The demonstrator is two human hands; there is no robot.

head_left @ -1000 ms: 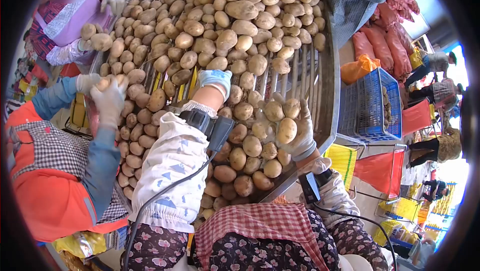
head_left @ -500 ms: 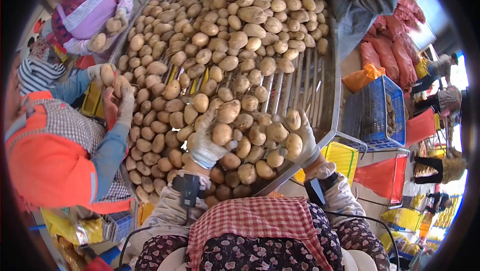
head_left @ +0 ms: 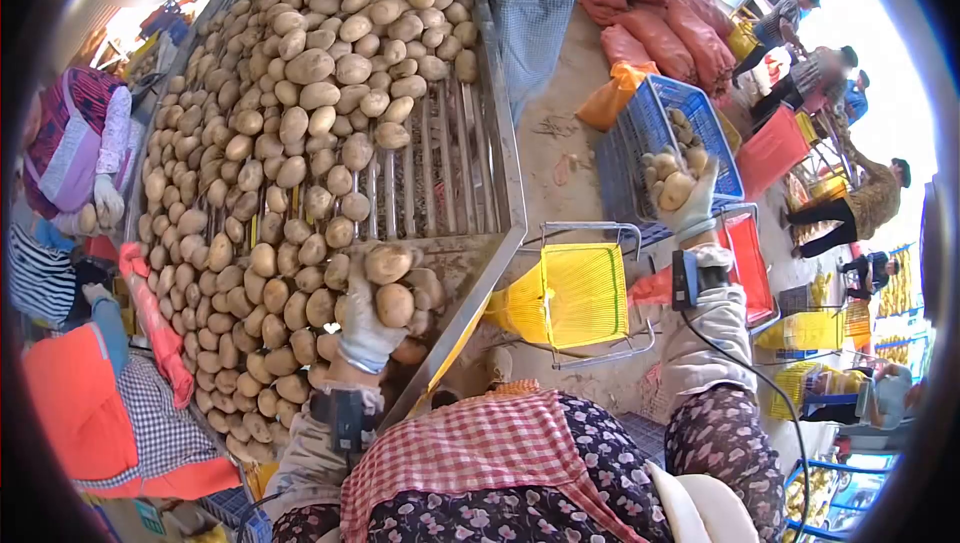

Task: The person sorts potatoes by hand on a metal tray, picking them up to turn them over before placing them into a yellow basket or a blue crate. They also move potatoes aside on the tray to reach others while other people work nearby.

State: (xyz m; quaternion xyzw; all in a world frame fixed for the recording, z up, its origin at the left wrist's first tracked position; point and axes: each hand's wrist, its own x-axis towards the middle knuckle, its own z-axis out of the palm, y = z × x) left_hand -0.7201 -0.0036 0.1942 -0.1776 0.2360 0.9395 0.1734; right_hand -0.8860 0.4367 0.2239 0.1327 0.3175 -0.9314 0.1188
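Observation:
My left hand (head_left: 366,331), in a pale work glove, is curled round potatoes (head_left: 395,305) at the near end of the sorting table. A second potato (head_left: 388,263) sits against its fingers, and loose potatoes lie just beside it. Stretched far out to the right, my gloved right hand (head_left: 694,205) is cupped round another potato (head_left: 676,192). It is over the near part of a blue plastic crate (head_left: 735,158), where smaller potatoes show beyond the fingers. A wide heap of potatoes (head_left: 300,123) covers much of the slatted metal table (head_left: 440,168).
Yellow mesh sacking (head_left: 585,295) hangs on a metal frame between the table and crate. A red sack (head_left: 748,263) hangs on another frame. Full red sacks (head_left: 655,38) are piled behind the crate. Co-workers stand along the table's left side and far end.
My right hand has swung from the table out over the blue crate with potatoes in it. My left hand stays at the table holding potatoes. The view has turned right.

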